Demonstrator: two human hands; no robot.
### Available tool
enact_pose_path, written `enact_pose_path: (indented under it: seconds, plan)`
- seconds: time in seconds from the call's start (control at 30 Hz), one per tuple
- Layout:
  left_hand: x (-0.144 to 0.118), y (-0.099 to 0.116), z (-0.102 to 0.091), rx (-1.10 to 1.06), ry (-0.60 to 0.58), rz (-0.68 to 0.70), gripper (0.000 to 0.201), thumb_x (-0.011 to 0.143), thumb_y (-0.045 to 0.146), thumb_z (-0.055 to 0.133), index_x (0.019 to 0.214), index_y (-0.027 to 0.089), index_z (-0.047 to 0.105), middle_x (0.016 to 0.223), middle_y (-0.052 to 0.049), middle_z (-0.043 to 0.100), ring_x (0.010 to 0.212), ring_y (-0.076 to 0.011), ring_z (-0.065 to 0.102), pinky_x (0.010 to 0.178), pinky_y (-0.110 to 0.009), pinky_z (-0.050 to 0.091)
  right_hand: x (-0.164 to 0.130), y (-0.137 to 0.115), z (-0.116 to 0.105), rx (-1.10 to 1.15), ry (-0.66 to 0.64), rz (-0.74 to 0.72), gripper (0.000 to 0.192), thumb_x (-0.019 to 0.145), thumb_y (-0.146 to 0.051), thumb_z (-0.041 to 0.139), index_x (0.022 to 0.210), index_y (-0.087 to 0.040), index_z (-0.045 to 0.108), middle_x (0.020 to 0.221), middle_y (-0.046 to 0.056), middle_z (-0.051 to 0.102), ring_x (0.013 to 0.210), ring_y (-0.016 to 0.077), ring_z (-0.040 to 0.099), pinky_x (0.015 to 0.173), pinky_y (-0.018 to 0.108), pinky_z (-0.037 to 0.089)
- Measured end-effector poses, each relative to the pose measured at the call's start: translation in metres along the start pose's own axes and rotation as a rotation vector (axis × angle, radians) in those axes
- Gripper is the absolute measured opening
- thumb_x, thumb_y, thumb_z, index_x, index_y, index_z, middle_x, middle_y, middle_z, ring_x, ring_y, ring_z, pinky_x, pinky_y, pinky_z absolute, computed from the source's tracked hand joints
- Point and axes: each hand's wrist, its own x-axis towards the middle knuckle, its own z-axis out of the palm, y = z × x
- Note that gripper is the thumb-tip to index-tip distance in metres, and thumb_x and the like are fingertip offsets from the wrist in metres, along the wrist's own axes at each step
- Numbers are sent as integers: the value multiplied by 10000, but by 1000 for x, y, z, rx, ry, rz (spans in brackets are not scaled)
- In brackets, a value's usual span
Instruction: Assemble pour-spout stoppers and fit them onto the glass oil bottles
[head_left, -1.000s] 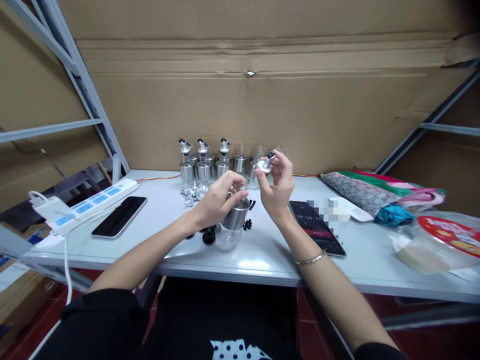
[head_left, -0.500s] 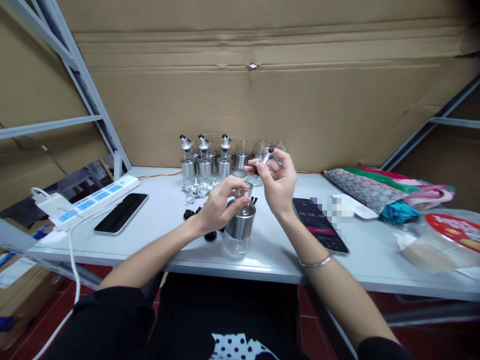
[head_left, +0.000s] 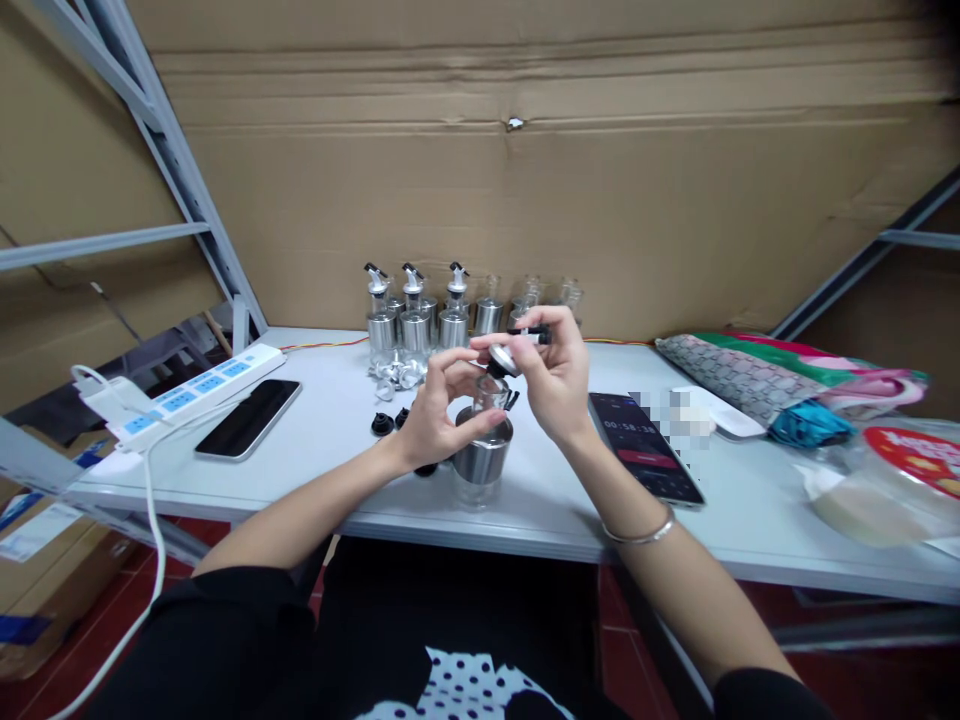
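While forearms angle inward over surface (head_left: 525,500), left hand (head_left: 431,415) curls round bottle (head_left: 484,450), fingers clamped on neck, bottle upright on surface below hands. Right hand (head_left: 555,375), wrist bent, pinches spout cap (head_left: 504,358) just above bottle mouth, fingertips closed on it.

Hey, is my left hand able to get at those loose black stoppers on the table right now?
Probably not as things stand: the left hand grips the bottle. The black stoppers lie just to its left on the table, with nothing between, so freeing the hand should suffice.
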Motion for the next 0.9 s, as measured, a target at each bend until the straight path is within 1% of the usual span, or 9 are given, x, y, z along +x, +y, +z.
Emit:
enact_pose_path:
  seconds: [0.23,0.3,0.37,0.43,0.47,0.6,0.67,0.8,0.9]
  plan:
    - [-6,0,4,-18,39,83,524,818,307,622,1194,269,259,771,39,508,673,-88,566,657,-230,500,-1,-5,0,17,-20,-5,310,865,-556,464,953,-259,472,800,19,681,799,180,700,633,305,573]
    - [-6,0,4,-18,27,58,524,825,328,613,1198,268,249,837,9,539,670,-85,561,660,-239,504,-2,-7,-1,-14,-31,-34,304,866,-534,480,965,-248,505,777,12,677,720,158,697,582,266,558]
    - [-6,0,5,-21,19,34,512,828,364,604,1186,273,249,1023,-63,555,690,-83,566,669,-256,513,-2,-9,-2,-50,-40,-76,287,855,-506,519,952,-237,546,768,4,673,649,134,682,542,234,540]
    - [-6,-1,5,-32,25,10,485,825,394,602,1153,277,264,1179,-112,508,723,-88,577,669,-264,522,0,-11,-3,-83,-50,-123,269,839,-488,552,919,-234,584,809,5,674,637,121,673,535,223,532]
    - [-6,-1,5,-43,26,-5,468,823,403,602,1131,277,272,1179,-106,511,729,-90,582,665,-264,525,0,-11,-4,-97,-60,-143,261,836,-481,560,907,-233,599,836,8,675,663,123,674,554,229,536]
    - [-5,-2,5,-106,2,-106,456,830,417,594,1126,271,280,900,-10,574,681,-100,597,656,-264,537,1,-10,-4,-157,-92,-210,238,862,-453,534,910,-239,626,927,23,679,885,165,661,719,306,547]
    - [-4,-1,4,-109,-22,-136,482,841,424,574,1189,273,278,880,-11,580,691,-112,606,667,-272,542,0,-8,-3,-204,-42,-267,253,881,-458,496,905,-245,629,932,27,677,914,170,642,759,336,536]
    - [-2,1,1,-62,-64,-98,477,862,419,537,1257,273,313,963,-41,601,704,-115,601,649,-256,533,-5,-3,2,-258,103,-398,340,929,-469,374,875,-254,630,854,24,666,847,171,631,772,366,516]
    - [-2,1,0,-42,-67,-78,471,866,416,528,1265,271,325,973,-39,607,682,-105,592,626,-235,516,-8,-3,6,-290,168,-403,337,939,-444,361,843,-259,626,808,15,654,801,166,625,732,348,508]
